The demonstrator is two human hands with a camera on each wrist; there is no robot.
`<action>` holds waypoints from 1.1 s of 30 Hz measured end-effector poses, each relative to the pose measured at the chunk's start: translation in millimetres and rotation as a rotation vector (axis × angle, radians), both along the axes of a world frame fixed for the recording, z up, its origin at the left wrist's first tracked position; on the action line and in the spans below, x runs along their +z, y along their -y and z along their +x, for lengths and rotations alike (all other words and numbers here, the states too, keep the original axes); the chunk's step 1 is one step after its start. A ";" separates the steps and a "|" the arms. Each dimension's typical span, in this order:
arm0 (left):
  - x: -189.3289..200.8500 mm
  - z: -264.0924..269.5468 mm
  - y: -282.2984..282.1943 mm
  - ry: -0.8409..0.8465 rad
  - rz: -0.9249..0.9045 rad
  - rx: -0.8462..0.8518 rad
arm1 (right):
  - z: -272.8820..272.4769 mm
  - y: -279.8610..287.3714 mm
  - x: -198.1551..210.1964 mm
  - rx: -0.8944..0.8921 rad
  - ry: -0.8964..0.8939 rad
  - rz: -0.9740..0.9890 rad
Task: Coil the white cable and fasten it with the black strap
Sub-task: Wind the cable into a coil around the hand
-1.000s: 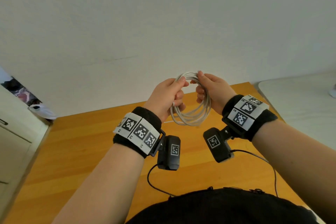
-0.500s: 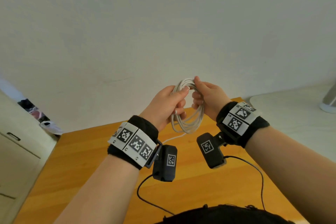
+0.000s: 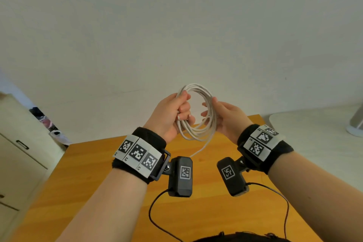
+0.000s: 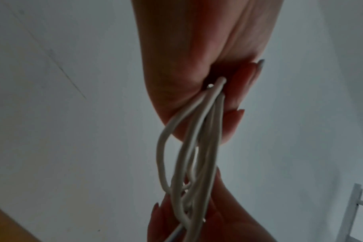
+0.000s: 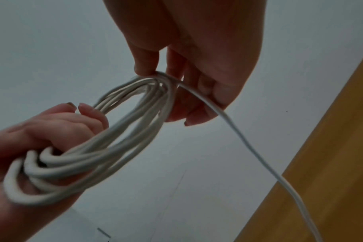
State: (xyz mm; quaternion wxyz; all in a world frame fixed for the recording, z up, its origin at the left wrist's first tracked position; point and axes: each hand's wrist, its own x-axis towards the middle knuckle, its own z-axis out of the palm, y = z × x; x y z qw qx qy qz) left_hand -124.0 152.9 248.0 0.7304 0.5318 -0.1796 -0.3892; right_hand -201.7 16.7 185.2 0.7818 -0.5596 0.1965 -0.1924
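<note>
Fingers (image 3: pixel 184 106) of the left hand (image 3: pixel 170 115) are curled around the left side of the white cable (image 3: pixel 198 135), clamping several turns against the palm; the left wrist view shows the strands emerging from between the curled fingertips and the heel of the hand. On the right hand (image 3: pixel 228 118), thumb and fingers pinch the right side of the same bundle; the right wrist view shows the fingers (image 5: pixel 189 91) close together, with the turns pressed between the thumb above and the fingers below.

Cable position: centre of the head view, held in the air between both hands, above the far edge of the wooden table (image 3: pixel 82 179). The turns form one oval loop. In the head view the loop stands roughly upright, with its long axis running from the upper middle of the frame down toward the table, and its open face toward the camera.

One loose strand leaves the bundle at the right-hand pinch and, in the right wrist view, runs to the lower right of the frame across the table edge. In the head view a single strand drops from the bottom of the loop behind the left wrist camera (image 3: pixel 180 176).

Cabinet (image 3: pixel 17 155) with drawer fronts stands at the left edge of the head view; its contents cannot be seen.
</note>
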 end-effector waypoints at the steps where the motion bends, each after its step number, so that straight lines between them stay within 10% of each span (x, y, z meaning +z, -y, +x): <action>1: 1.1 2.2 0.0 -0.023 -0.010 0.020 | -1.4 0.5 -3.0 0.002 -0.009 -0.006; 10: -7.9 6.2 2.2 0.077 0.102 -0.001 | 4.5 14.9 5.6 -0.246 -0.111 -0.160; 25: 3.6 28.3 17.3 -0.022 -0.157 0.274 | 1.4 -13.9 -26.9 0.305 -0.538 -0.582; 33: -1.5 40.0 7.4 0.054 -0.170 0.358 | 8.6 -15.2 -31.1 0.074 -0.528 -0.641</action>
